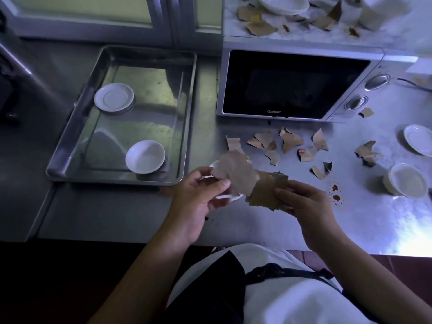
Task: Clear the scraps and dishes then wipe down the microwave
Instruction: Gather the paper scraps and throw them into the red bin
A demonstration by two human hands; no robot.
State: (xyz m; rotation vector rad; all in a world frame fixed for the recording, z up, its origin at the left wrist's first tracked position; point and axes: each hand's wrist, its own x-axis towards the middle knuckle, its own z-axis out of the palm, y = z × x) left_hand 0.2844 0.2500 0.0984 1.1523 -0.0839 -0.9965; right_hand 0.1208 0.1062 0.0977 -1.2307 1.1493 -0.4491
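Observation:
My left hand [201, 197] pinches a pale brown paper scrap [233, 170] above the counter's front. Beside it my right hand [301, 202] grips a darker bundle of brown scraps [268, 190]. Under both lies a small white dish [230, 196], mostly hidden. Several torn brown scraps [289, 141] litter the steel counter in front of the silver microwave [292, 85], whose door is closed. More scraps [259, 26] and a white plate [284, 4] sit on the microwave's top.
A metal tray [187, 94] at the left holds a white saucer [114, 97] and a white bowl [145, 156]. At the right stand a white plate [418, 139] and a white bowl [406, 181]. Red sauce spots [336, 192] stain the counter.

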